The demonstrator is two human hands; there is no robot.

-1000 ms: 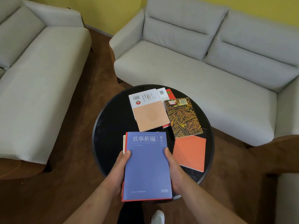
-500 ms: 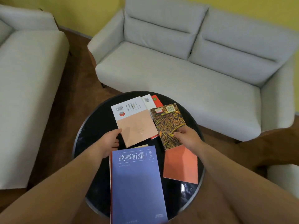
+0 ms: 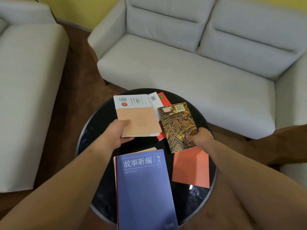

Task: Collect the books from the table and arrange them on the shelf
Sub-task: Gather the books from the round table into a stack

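Note:
A round black table point(image 3: 93, 131) carries several books. My left hand point(image 3: 116, 135) grips the near left corner of a peach-and-white book point(image 3: 137, 117), thumb on top, its near edge raised. My right hand point(image 3: 198, 136) holds the near right edge of a brown-and-yellow patterned book point(image 3: 178, 127), which is tilted up off the table. A blue book point(image 3: 144, 188) lies on a small stack at the near edge. An orange book point(image 3: 191, 168) lies flat at the right. A red book point(image 3: 163, 100) and a white one point(image 3: 154, 98) peek out underneath at the back.
A light grey two-seat sofa point(image 3: 191, 60) stands just behind the table. A second grey sofa point(image 3: 28, 80) is at the left. Brown floor point(image 3: 74, 90) runs between them, and a yellow wall is at the back. No shelf is in view.
Both hands let go of the blue stack, which now rests on the table, and reached forward. The left has closed on the peach book, the right on the patterned book, lifting their edges.

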